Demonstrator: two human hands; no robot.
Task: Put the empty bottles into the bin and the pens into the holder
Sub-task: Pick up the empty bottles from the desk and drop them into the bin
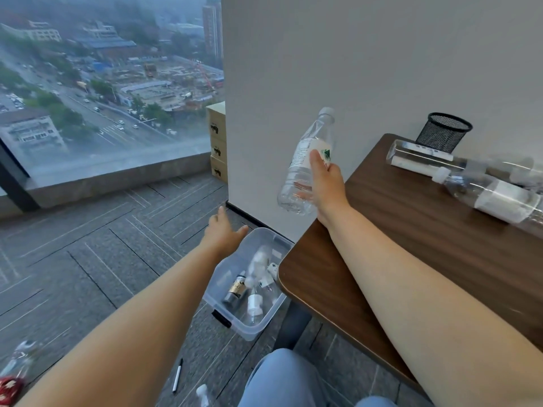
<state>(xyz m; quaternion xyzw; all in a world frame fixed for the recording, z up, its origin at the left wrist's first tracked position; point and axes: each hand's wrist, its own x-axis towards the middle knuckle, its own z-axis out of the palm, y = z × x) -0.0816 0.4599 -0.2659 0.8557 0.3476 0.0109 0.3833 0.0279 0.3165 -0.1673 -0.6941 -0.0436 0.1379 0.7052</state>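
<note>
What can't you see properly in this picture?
All in the head view:
- Bottles on the table: the two bottles are blurred and cut off by the right edge.
- Bin: the table corner hides its right side, so its contents can't be counted.
- Label on the held bottle: print too small to read; right hand covers part.
- Bottom left corner: a blurred bottle and a red thing, cut off.

Both arms are bare from hand to upper forearm, with no sleeve, watch or ring showing on the left hand (224, 233) or the right hand (326, 186), and the legs wear light blue jeans (282, 380), slightly creased at the knee.
</note>
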